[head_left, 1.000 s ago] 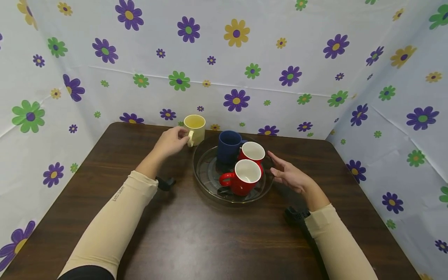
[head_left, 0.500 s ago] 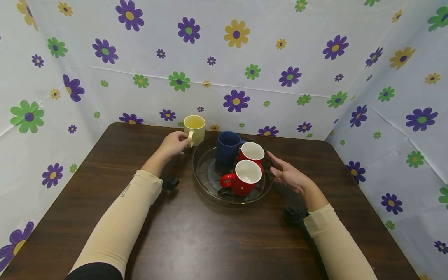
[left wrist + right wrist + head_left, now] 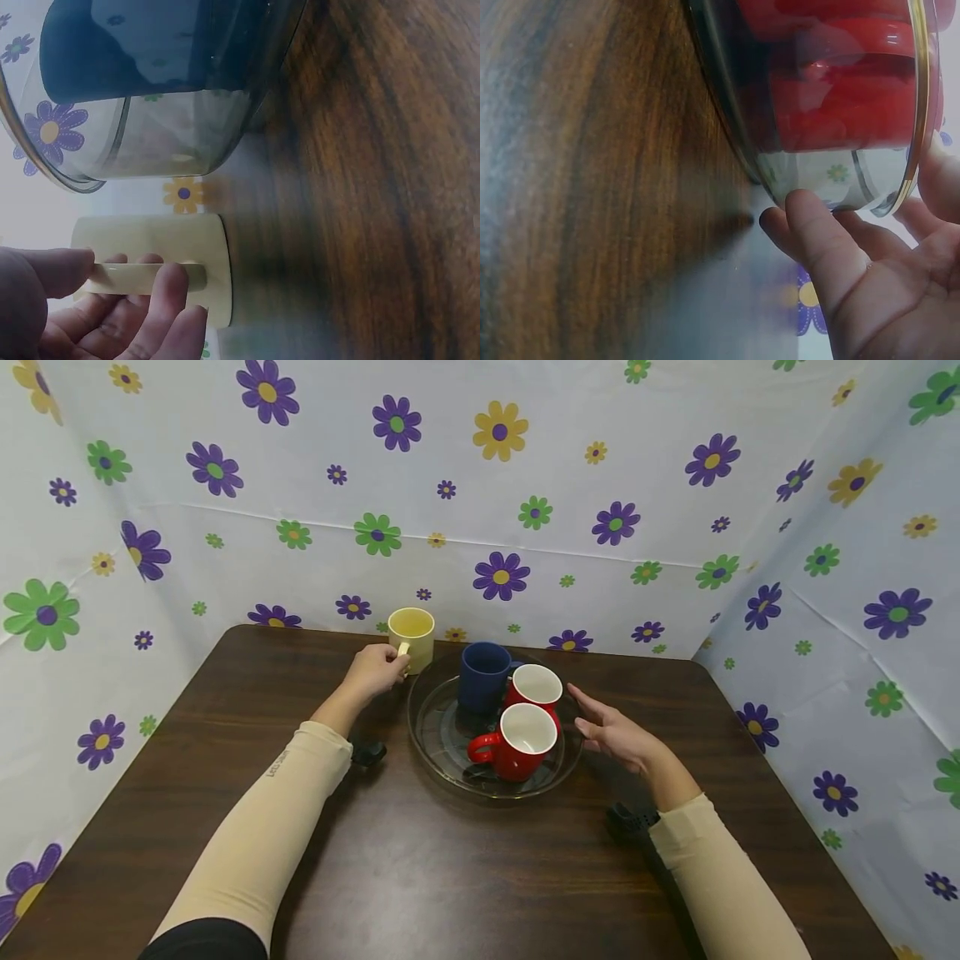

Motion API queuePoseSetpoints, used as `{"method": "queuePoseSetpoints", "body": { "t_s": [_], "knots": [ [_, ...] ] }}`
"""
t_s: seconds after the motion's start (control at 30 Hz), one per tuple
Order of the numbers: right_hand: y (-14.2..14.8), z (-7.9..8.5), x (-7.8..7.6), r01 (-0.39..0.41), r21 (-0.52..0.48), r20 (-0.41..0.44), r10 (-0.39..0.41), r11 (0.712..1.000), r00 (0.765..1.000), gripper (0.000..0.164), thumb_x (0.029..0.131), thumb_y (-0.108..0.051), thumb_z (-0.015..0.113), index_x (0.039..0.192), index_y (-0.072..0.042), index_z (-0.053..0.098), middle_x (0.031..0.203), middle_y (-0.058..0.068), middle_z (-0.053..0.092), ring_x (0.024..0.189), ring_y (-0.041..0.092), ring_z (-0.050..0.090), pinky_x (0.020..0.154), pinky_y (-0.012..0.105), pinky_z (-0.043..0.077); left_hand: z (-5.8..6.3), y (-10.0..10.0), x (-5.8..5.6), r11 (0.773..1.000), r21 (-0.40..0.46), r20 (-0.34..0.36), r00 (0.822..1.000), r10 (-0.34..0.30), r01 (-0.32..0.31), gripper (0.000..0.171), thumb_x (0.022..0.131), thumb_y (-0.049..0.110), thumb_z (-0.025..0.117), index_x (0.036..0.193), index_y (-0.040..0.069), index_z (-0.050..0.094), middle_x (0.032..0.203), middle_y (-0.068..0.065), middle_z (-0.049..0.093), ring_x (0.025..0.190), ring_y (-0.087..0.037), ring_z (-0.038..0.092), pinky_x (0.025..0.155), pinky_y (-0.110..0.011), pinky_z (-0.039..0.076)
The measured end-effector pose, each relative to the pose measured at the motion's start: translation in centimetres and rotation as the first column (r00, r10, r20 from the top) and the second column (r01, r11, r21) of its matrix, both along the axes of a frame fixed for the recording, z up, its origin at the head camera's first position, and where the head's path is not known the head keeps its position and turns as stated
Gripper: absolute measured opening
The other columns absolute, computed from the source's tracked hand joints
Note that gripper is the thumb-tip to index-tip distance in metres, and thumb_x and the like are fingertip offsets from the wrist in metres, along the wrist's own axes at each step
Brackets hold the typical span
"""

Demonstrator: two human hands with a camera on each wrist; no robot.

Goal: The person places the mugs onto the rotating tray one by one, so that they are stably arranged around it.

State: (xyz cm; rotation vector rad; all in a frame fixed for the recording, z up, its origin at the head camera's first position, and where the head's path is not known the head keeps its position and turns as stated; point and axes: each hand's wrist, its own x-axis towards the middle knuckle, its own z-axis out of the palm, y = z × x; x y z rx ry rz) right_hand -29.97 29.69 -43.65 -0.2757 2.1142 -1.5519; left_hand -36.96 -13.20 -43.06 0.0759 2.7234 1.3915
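Observation:
At the back of the table stands a yellow mug point(image 3: 422, 653), just left of a clear glass bowl point(image 3: 437, 731). My left hand point(image 3: 372, 673) pinches its handle point(image 3: 124, 278) between thumb and fingers, as the left wrist view shows. Inside the bowl are a blue mug point(image 3: 480, 683) and two red mugs with white insides: one in front point(image 3: 516, 762), the other behind it point(image 3: 537, 683). My right hand point(image 3: 628, 742) is at the bowl's right side, thumb close to the gold rim point(image 3: 924, 90), relaxed fingers against the outer wall.
The dark wooden table point(image 3: 480, 877) stretches in front of the bowl and to both sides. A white flowered cloth point(image 3: 322, 577) hangs close behind the table, with more of it at left and right.
My left hand has moved slightly right, and its fingers have closed round the yellow mug's handle. My right hand stays beside the bowl. The head view has shifted slightly.

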Motion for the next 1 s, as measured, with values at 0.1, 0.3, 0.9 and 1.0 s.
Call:
{"method": "queuePoseSetpoints", "body": {
  "t_s": [0.1, 0.3, 0.9, 1.0],
  "knots": [
    [-0.1, 0.1, 0.0, -0.004, 0.006, -0.002, 0.004, 1.0, 1.0, 0.068, 0.109, -0.011, 0.043, 0.165, -0.028, 0.007, 0.17, 0.008, -0.012, 0.152, 0.049, 0.007, 0.115, 0.065, 0.022, 0.0, 0.1, 0.1, 0.998, -0.052, -0.024, 1.0, -0.018, 0.016, 0.034, 0.107, 0.025, 0.05, 0.109, -0.005, 0.065, 0.104, -0.022, 0.07, 0.095, -0.033, 0.07, 0.074, -0.036, 0.052],
    [0.1, 0.3, 0.0, 0.01, 0.014, -0.01, -0.01, 1.0, 1.0, 0.067, 0.109, -0.008, 0.041, 0.165, -0.027, 0.009, 0.17, 0.009, -0.01, 0.152, 0.048, 0.007, 0.114, 0.065, 0.023, 0.1, 0.3, 0.3, 0.995, -0.095, -0.049, 0.998, -0.036, 0.031, 0.032, 0.108, 0.024, 0.047, 0.107, -0.004, 0.063, 0.101, -0.019, 0.067, 0.089, -0.029, 0.064, 0.072, -0.036, 0.051],
    [0.0, 0.5, -1.4, 0.08, 0.138, -0.076, -0.07, 0.987, 0.995, 0.058, 0.109, -0.018, 0.048, 0.162, -0.028, 0.028, 0.17, 0.009, 0.015, 0.147, 0.045, 0.03, 0.113, 0.062, 0.034, 0.1, -0.4, 0.2, 0.983, -0.18, -0.042, 0.999, -0.026, 0.018, 0.032, 0.109, 0.021, 0.043, 0.106, -0.005, 0.063, 0.088, -0.014, 0.058, 0.077, -0.026, 0.052, 0.065, -0.033, 0.043],
    [-0.2, 0.4, -1.6, 0.08, 0.148, -0.116, -0.063, 0.986, 0.991, 0.057, 0.108, -0.019, 0.049, 0.162, -0.026, 0.029, 0.168, 0.011, 0.022, 0.136, 0.045, 0.043, 0.109, 0.057, 0.043, -0.1, -0.8, 0.0, 0.982, -0.186, -0.041, 0.999, -0.022, 0.014, 0.031, 0.109, 0.021, 0.043, 0.104, -0.003, 0.062, 0.088, -0.014, 0.058, 0.077, -0.026, 0.052, 0.066, -0.034, 0.044]
  ]
}}
